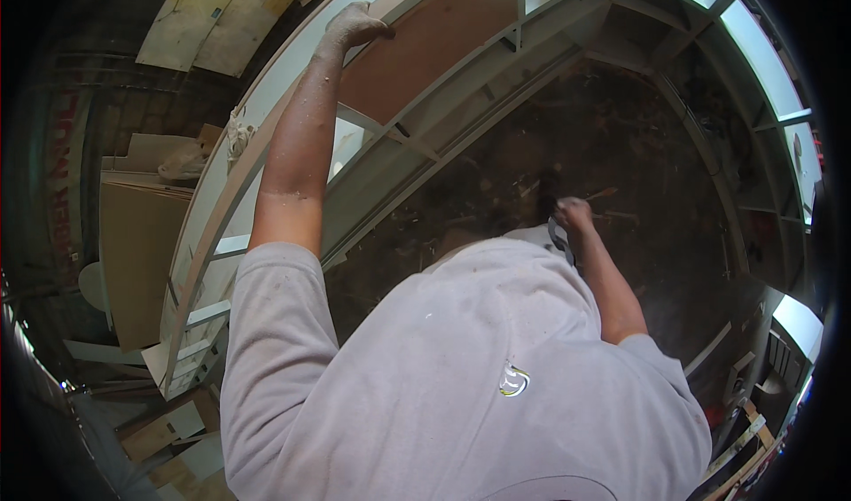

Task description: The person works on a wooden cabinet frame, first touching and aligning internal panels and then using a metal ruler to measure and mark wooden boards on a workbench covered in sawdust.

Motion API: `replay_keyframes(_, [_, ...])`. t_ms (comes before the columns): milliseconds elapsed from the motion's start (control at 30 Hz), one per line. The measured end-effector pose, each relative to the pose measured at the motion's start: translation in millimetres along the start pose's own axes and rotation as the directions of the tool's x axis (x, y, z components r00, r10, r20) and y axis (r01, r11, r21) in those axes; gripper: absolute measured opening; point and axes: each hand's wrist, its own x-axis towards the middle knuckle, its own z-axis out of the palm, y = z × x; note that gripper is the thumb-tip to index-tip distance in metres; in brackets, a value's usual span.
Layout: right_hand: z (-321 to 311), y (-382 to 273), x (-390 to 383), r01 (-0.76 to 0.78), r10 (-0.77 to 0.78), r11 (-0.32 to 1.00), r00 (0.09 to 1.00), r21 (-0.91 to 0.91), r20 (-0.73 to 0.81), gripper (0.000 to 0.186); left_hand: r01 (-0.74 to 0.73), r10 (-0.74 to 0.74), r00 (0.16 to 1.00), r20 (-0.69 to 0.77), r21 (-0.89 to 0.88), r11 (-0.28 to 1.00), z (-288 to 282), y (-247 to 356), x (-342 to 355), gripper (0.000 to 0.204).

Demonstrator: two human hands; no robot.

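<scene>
The left hand's (356, 26) fingers curl over and grip the rim of a curved frame (225, 205); the right hand's (574, 212) close around a grey curved item (557, 233), indistinct, beside the shirt (443, 359). The frame's inner edges bend around a broad, debris-strewn floor (523, 151). Brown sheets (142, 253) stand outside, leftward.
</scene>
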Motion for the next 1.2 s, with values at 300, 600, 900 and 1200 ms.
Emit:
replay_keyframes(300, [295.0, -269.7, 16.5, -0.345, -0.123, 0.702, 0.803, 0.623, 0.583, 0.053, 0.037, -0.036, 0.999, 0.016, -0.029, 0.999, -3.9, -7.7, -20.0, 0.067])
replay_keyframes(600, [365.8, -340.6, -3.8, -0.323, -0.038, 0.711, 0.870, 0.624, 0.492, 0.053, 0.080, -0.080, 0.997, 0.005, 0.008, 0.997, -6.9, -3.4, -26.0, 0.066])
replay_keyframes(900, [374.1, -350.1, -1.1, -0.445, -0.001, 0.648, 0.811, 0.618, 0.585, 0.060, 0.044, -0.044, 0.999, 0.005, -0.001, 0.999, -5.5, -5.0, -20.7, 0.067])
replay_keyframes(1200, [377.5, -354.4, 2.1, -0.521, 0.082, 0.631, 0.781, 0.574, 0.619, 0.064, 0.055, -0.055, 0.998, 0.024, -0.010, 0.998, -3.6, -8.9, -21.4, 0.066])
